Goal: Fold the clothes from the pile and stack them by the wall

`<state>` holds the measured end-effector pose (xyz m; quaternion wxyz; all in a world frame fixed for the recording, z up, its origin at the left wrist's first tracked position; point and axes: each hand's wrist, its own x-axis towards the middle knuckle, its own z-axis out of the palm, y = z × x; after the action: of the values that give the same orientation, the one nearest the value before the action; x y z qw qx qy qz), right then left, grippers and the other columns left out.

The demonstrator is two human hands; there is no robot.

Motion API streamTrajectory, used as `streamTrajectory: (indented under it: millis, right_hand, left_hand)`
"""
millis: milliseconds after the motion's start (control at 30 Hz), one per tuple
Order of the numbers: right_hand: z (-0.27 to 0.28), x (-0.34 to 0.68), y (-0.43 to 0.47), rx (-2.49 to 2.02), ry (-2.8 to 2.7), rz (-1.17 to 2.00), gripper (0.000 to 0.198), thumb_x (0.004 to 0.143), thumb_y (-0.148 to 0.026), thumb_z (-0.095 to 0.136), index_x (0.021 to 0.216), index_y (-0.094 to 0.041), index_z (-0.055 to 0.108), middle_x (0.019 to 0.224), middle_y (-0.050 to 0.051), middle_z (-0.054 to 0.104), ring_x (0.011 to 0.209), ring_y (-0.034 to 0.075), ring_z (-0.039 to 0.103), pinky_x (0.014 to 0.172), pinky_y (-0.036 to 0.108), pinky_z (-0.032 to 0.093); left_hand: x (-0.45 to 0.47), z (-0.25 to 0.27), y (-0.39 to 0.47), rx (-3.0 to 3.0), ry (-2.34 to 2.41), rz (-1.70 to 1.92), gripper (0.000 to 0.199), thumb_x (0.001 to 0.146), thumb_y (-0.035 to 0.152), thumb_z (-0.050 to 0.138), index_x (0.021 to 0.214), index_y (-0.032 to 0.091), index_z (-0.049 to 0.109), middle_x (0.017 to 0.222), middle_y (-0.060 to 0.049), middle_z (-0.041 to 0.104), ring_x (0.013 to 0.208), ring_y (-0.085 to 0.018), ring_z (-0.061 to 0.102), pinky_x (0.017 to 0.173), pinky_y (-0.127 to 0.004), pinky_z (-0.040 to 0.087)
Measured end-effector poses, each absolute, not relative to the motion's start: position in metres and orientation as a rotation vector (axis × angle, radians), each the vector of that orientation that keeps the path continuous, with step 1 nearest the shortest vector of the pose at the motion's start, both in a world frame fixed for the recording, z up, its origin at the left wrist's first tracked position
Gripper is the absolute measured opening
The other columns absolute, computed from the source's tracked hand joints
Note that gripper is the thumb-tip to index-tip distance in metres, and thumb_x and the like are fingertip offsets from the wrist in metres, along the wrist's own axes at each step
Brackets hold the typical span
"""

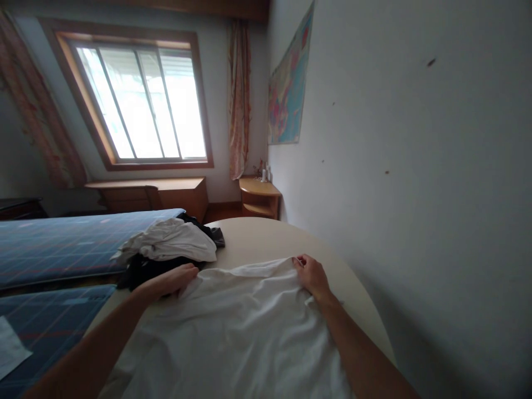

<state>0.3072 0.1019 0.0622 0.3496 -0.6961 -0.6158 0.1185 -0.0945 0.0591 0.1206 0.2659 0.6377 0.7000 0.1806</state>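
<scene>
A white shirt [245, 321] lies spread over the round table, with soft wrinkles across its middle. At its far left corner, my left hand [177, 280] has its fingers closed on the fabric. My right hand [311, 275] pinches the far right corner between thumb and fingers. Between the two hands the far edge of the cloth runs nearly straight, slightly bunched. The near part of the shirt runs out of the bottom of the view.
A pile of white and black clothes [174, 241] rests by the table's left edge, against blue plaid mattresses [83, 244]. The cream round table [266, 233] stands near the white wall [407, 166] on the right. Farther back are a desk [183, 191] and a corner shelf [260, 187].
</scene>
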Motion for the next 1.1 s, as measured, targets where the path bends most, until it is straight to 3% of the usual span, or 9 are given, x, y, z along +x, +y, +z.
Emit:
streamTrajectory:
  millis: [133, 267, 367, 500, 600, 733, 833, 933, 1100]
  right_hand:
    - [0.068, 0.31, 0.1, -1.753, -1.533, 0.194, 0.031, 0.092, -0.045, 0.053, 0.097, -0.022, 0.073, 0.092, 0.007, 0.074, 0.087, 0.02, 0.067, 0.078, 0.026, 0.045]
    - [0.072, 0.31, 0.1, -1.687, -1.5, 0.093, 0.042, 0.092, -0.053, 0.051, 0.101, -0.019, 0.075, 0.089, 0.008, 0.071, 0.082, 0.021, 0.066, 0.078, 0.029, 0.046]
    - [0.07, 0.305, 0.099, -1.569, -1.594, 0.194, 0.041, 0.094, -0.048, 0.048, 0.106, -0.018, 0.072, 0.08, 0.005, 0.071, 0.073, 0.019, 0.066, 0.074, 0.028, 0.047]
    - [0.062, 0.299, 0.097, -1.556, -1.73, 0.307, 0.035, 0.091, -0.029, 0.054, 0.122, -0.016, 0.063, 0.092, 0.005, 0.074, 0.084, 0.018, 0.069, 0.08, 0.025, 0.049]
    - [0.057, 0.295, 0.092, -1.614, -1.878, 0.336, 0.041, 0.089, -0.024, 0.056, 0.13, -0.017, 0.057, 0.111, 0.008, 0.073, 0.101, 0.019, 0.068, 0.089, 0.026, 0.047]
    - [0.056, 0.287, 0.084, -1.678, -2.041, 0.17, 0.038, 0.092, -0.027, 0.054, 0.128, -0.018, 0.059, 0.128, 0.009, 0.066, 0.115, 0.02, 0.061, 0.1, 0.028, 0.042]
    - [0.061, 0.287, 0.08, -1.871, -2.011, 0.047, 0.036, 0.097, -0.031, 0.045, 0.128, -0.019, 0.059, 0.128, 0.01, 0.066, 0.115, 0.023, 0.06, 0.098, 0.032, 0.042]
    - [0.068, 0.295, 0.077, -2.081, -1.972, -0.028, 0.036, 0.098, -0.026, 0.039, 0.126, -0.02, 0.062, 0.119, 0.011, 0.069, 0.111, 0.024, 0.062, 0.092, 0.033, 0.043]
    - [0.076, 0.315, 0.067, -2.168, -2.012, -0.033, 0.028, 0.09, -0.029, 0.052, 0.11, -0.021, 0.07, 0.116, 0.012, 0.07, 0.109, 0.024, 0.063, 0.086, 0.032, 0.043]
  left_hand:
    - [-0.111, 0.159, 0.063, 1.855, 1.816, 0.311, 0.035, 0.073, 0.054, 0.055, 0.074, 0.02, 0.061, 0.062, 0.002, 0.055, 0.061, -0.017, 0.054, 0.054, -0.024, 0.039]
    - [-0.109, 0.198, 0.067, 2.07, 2.397, 0.682, 0.038, 0.085, 0.053, 0.051, 0.094, 0.018, 0.063, 0.082, -0.004, 0.064, 0.078, -0.022, 0.061, 0.072, -0.03, 0.045]
    - [-0.099, 0.204, 0.065, 2.251, 2.567, 0.817, 0.033, 0.093, 0.045, 0.047, 0.108, 0.019, 0.06, 0.1, -0.009, 0.066, 0.092, -0.027, 0.062, 0.082, -0.037, 0.048]
    - [-0.071, 0.174, 0.061, 2.605, 2.391, 0.765, 0.034, 0.085, 0.018, 0.052, 0.119, 0.015, 0.058, 0.129, -0.016, 0.056, 0.118, -0.032, 0.052, 0.099, -0.043, 0.044]
    - [-0.036, 0.137, 0.05, 2.662, 2.163, 0.618, 0.032, 0.086, 0.013, 0.048, 0.116, 0.015, 0.06, 0.128, -0.015, 0.056, 0.117, -0.03, 0.053, 0.098, -0.042, 0.045]
    - [0.013, 0.086, 0.028, 2.56, 1.75, 0.457, 0.036, 0.093, 0.03, 0.048, 0.126, 0.019, 0.058, 0.131, -0.01, 0.06, 0.12, -0.025, 0.056, 0.104, -0.038, 0.043]
    - [0.032, 0.059, 0.016, 2.472, 1.748, 0.358, 0.054, 0.095, 0.043, 0.045, 0.145, 0.022, 0.046, 0.154, -0.011, 0.042, 0.142, -0.031, 0.036, 0.116, -0.05, 0.029]
    - [0.029, 0.047, 0.012, 2.414, 1.831, 0.29, 0.059, 0.096, 0.049, 0.039, 0.151, 0.025, 0.037, 0.161, -0.008, 0.028, 0.149, -0.033, 0.019, 0.118, -0.057, 0.019]
    - [0.009, 0.042, 0.014, 2.381, 1.912, 0.249, 0.059, 0.098, 0.051, 0.034, 0.151, 0.026, 0.038, 0.163, -0.007, 0.022, 0.151, -0.031, 0.015, 0.118, -0.057, 0.017]
